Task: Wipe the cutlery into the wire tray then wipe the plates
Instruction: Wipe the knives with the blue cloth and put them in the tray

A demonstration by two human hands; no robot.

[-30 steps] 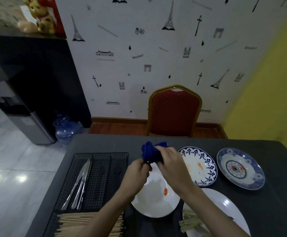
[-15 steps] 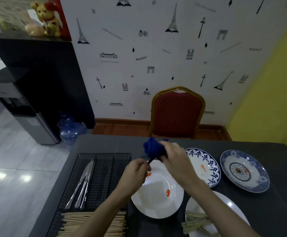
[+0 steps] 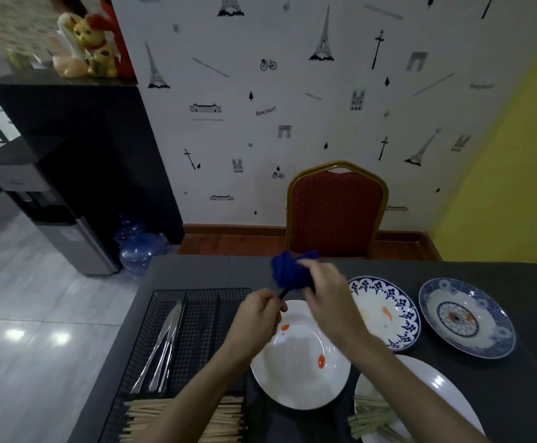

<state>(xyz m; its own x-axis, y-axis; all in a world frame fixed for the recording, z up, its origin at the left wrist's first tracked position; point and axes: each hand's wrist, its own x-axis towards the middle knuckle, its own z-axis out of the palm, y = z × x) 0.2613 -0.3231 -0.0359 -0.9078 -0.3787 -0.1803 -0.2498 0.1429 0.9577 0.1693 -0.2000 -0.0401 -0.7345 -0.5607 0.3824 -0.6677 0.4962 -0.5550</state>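
My left hand [image 3: 257, 314] grips the handle of a dark utensil [image 3: 284, 293] above the white plate [image 3: 296, 378], which has orange smears. Its far end is buried in a bunched blue cloth [image 3: 289, 270] that my right hand [image 3: 328, 295] holds around it. To the left lies the black wire tray [image 3: 197, 330] with a few silver knives [image 3: 165, 343] in its left slot and wooden chopsticks [image 3: 190, 420] in its near section. A blue-rimmed plate [image 3: 388, 311] with an orange smear and a blue patterned plate [image 3: 465, 318] sit to the right.
A white plate [image 3: 436, 398] holding pale sticks [image 3: 372, 420] sits at the near right. A red chair [image 3: 336, 212] stands behind the dark table [image 3: 197, 270]. A water dispenser [image 3: 69, 231] and a blue bottle [image 3: 139, 244] stand on the tiled floor at left.
My hands have drawn slightly apart, so a short length of the dark utensil shows between the cloth and my left hand. The camera has tilted a little.
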